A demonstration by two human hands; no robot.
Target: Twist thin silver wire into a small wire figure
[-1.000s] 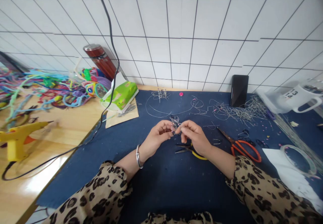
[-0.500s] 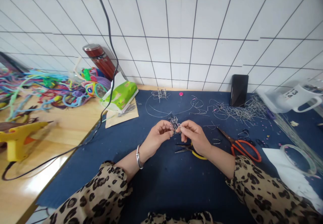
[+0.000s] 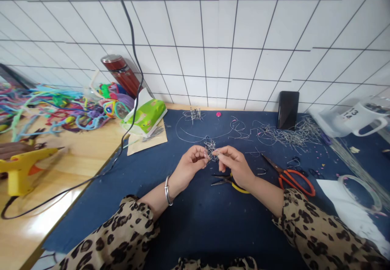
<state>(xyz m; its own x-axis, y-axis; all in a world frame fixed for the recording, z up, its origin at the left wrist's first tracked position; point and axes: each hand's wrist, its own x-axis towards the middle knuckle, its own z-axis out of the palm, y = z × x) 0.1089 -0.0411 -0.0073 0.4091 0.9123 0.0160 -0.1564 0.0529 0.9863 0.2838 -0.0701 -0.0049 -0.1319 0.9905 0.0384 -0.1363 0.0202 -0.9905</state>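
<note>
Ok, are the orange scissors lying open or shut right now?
Shut. The orange scissors lie on the blue mat, right of the right hand, which pinches a wire cluster; blades together in a single point, untouched.

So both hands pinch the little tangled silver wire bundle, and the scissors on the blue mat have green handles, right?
Not quite. The head view shows the metal scissors have orange handles, not green. The left hand and right hand do both pinch the small tangled silver wire bundle, and the scissors do lie on the dark blue mat.
</note>
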